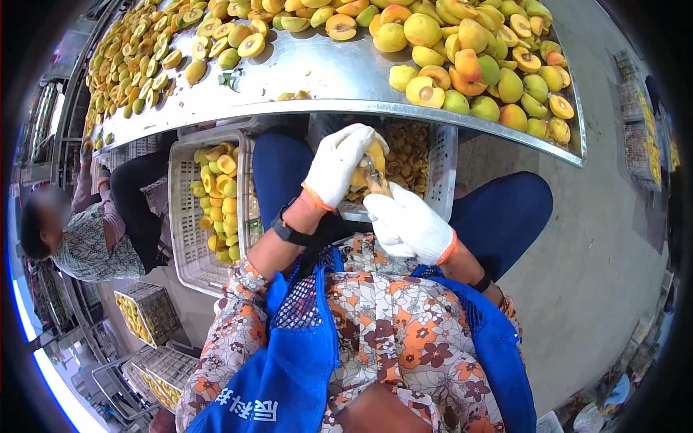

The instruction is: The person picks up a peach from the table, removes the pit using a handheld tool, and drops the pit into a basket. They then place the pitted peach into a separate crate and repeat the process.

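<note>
My left hand [339, 164], in a white knitted glove, is closed around a yellow peach half [376, 154] in front of my lap. My right hand [411, 225], gloved the same way, grips a small pitting tool [376, 182] with a brownish handle. The tool's metal end is against the peach half; its tip is hidden by fruit and fingers. Below both hands, between my knees, stands a light plastic crate [442, 169] holding brownish pits and scraps. By my left knee, another pale crate [180, 249] contains pitted peach halves [222, 198].
A metal table [317, 76] heaped with halved peaches [473, 65] spans the far side, its raised rim above my knees. At left sits another person [101, 238], near more fruit crates [148, 310]. Stacked crates [639, 133] stand on the concrete floor [577, 238] at right.
</note>
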Tool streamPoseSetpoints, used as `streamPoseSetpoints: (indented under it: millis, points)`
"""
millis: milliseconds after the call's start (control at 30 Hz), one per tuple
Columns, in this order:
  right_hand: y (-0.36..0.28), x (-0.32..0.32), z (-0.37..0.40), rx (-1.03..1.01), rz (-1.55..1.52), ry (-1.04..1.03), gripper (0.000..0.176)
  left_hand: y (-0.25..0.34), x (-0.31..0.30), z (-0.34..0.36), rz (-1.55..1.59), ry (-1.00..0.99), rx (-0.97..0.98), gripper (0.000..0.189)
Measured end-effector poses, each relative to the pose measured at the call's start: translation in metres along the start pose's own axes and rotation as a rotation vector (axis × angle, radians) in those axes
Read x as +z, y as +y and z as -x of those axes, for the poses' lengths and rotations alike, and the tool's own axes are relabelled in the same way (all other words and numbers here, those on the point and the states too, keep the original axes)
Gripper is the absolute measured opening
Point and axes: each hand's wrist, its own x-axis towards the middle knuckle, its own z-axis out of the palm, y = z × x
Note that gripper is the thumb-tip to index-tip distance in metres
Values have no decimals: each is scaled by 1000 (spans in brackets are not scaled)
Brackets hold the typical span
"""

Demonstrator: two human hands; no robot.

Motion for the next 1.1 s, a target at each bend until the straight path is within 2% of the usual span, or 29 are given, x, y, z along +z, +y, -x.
streamPoseSetpoints:
  millis: [33,100,167,233,267,400,467,600,667,700,733,800,867,900,933,967,1000,1033,1067,1100]
  points:
    - [1,0,1,65,-165,-43,16,0,-2,-1,67,-51,-59,34]
    - [-2,2,2,80,-188,-64,14,-4,-2,0,134,-101,-119,32]
    - [-3,2,1,98,-211,-89,13,-14,1,3,200,-24,73,32]
    - [-4,-2,-1,147,-352,-227,23,-17,-2,-3,282,-108,58,31]
    - [-4,-4,-1,148,-351,-224,23,-19,-3,-7,364,-185,44,32]
    - [-4,-8,-6,195,-443,-279,24,-22,-12,-16,345,-276,113,34]
    - [-1,-8,-8,193,-446,-299,25,-19,-20,-19,375,-415,67,36]
    - [-1,-7,-11,145,-411,-371,22,-19,-16,-14,389,-433,150,40]
    - [-6,-4,-12,142,-419,-404,20,-19,7,-2,647,-91,178,44]
    - [-11,2,-11,135,-326,-327,21,-13,15,3,649,50,148,47]
    - [-14,6,-11,126,-233,-249,22,-13,11,3,644,54,148,47]
    - [-14,9,-10,118,-177,-278,19,-13,-1,7,1131,342,-133,47]
    - [-11,8,-7,109,-117,-308,16,-11,-41,8,947,534,-126,42]
    - [-11,1,-7,64,-85,-201,13,-23,-73,13,826,560,10,36]
    - [-9,-7,-7,13,-63,-89,11,-18,-98,17,688,786,8,35]
    - [-5,-21,-6,-2,10,-68,19,-28,-132,26,402,959,114,36]
    - [-2,-28,-5,-15,2,-58,19,-44,-184,42,-190,966,98,38]
    - [0,-34,-3,18,339,54,26,-49,-220,52,-615,867,-41,40]
    - [2,-40,-3,57,676,171,33,-30,-217,58,-1445,809,-144,43]
    - [6,-44,-5,18,824,236,43,-23,-210,53,-1655,830,-5,43]
